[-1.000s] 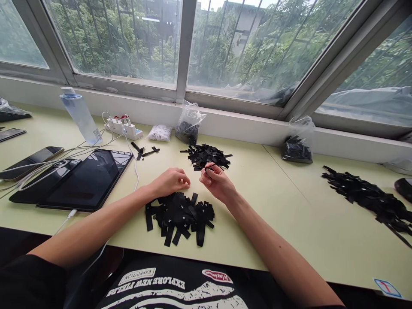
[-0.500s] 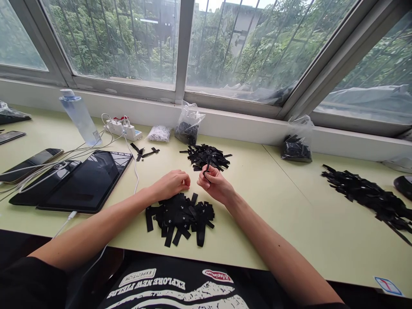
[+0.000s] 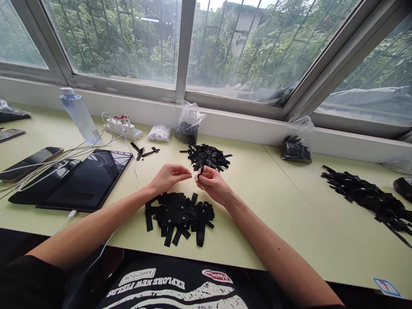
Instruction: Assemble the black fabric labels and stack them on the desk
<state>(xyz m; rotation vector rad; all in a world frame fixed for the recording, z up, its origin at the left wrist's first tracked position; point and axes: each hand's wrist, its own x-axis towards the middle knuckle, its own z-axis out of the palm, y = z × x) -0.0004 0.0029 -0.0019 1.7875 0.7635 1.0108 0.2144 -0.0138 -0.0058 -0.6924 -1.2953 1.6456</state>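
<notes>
My right hand (image 3: 213,184) is closed around a short black fabric strip (image 3: 201,168), whose end sticks up past the fingers. Just to its left, my left hand (image 3: 168,177) has thumb and fingers pinched together. A tiny dark spot shows at those fingertips, too small to name. A small gap separates the two hands. Below them on the table lies a loose pile of black fabric labels (image 3: 180,216), several marked with a white M. Behind the right hand is a second heap of black strips (image 3: 209,155).
Clear bags of black pieces (image 3: 187,131) and white pieces (image 3: 159,133) stand by the window. Left are a tablet (image 3: 86,180), cables, a power strip (image 3: 124,128) and a tilted water bottle (image 3: 80,118). At right are another bag (image 3: 296,146) and a long strip pile (image 3: 367,195).
My left hand has lifted from beside the near pile, and its fingertips have come up level with the right hand. The strip in my right hand has shifted slightly left.
</notes>
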